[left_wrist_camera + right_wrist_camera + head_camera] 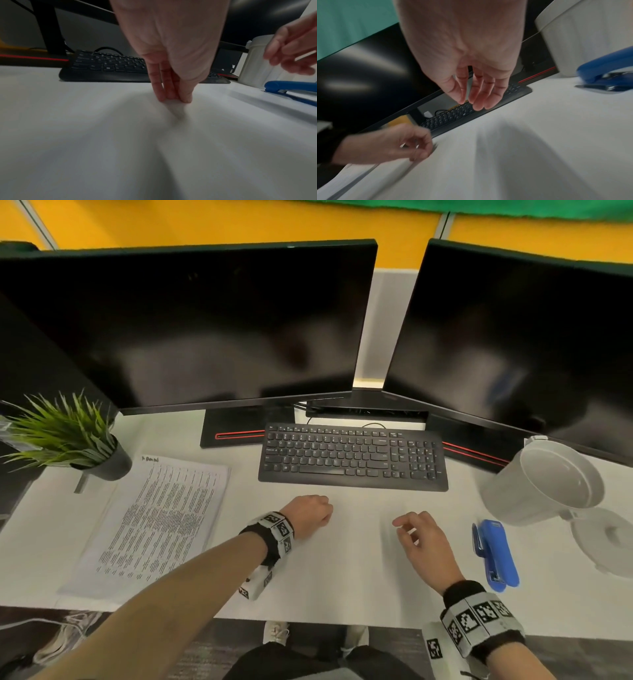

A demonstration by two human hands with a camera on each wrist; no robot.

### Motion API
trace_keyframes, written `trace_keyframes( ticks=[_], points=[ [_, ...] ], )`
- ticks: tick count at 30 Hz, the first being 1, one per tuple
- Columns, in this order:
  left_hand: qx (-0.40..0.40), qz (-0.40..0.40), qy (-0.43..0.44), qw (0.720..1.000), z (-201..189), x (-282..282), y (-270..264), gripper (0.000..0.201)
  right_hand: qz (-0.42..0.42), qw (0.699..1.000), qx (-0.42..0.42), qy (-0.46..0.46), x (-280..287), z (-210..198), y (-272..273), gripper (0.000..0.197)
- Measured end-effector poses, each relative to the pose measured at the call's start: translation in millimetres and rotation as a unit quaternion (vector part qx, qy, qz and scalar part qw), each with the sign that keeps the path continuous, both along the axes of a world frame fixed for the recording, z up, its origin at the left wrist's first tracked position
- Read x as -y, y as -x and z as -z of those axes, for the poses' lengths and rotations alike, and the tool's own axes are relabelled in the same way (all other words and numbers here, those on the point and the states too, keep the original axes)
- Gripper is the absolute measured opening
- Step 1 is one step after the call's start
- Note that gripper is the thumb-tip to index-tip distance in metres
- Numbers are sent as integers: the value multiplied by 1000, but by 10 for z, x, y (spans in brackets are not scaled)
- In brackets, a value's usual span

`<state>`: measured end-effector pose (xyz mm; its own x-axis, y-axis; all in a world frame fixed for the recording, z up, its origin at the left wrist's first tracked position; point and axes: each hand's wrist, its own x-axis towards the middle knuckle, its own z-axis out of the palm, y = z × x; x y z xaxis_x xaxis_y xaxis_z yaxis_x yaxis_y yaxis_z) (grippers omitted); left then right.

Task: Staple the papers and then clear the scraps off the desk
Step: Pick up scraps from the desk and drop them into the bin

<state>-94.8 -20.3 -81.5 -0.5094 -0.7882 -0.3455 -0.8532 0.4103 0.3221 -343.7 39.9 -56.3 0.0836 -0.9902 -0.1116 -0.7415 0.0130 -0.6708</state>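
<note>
Left hand (pixel 310 513) fingertips pinched together touching the surface (pixel 342 577), frame centre; any scrap unclear. Right hand (pixel 423 542) loosely curled, empty. Papers' (pixel 154 522) print unreadable.

Bare forearms, each wrist wearing a black band (pixel 270 537) with white blocks printed with black-and-white square markers.

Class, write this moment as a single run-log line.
left hand: fingertips on desk | right hand: hovering, empty | stapler: untouched | papers: at left | scraps: none discernible
</note>
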Motion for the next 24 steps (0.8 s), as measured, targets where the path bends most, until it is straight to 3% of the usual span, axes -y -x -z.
trace_keyframes(
  ticks=[8,12,18,24],
  points=[
    [-4,-41,-23,999,10,-24,3,24,-79,996,-24,-36,117,34,-354,17],
    [-75,-105,-32,991,43,-58,-62,17,-79,996,-26,-44,131,32,-373,17],
    [-217,-292,-27,931,-110,-8,-249,8,-59,996,-28,-56,40,53,-213,17],
    [-273,-312,-42,909,-403,170,-318,15,-17,997,-32,-65,-153,106,83,16]
  ],
)
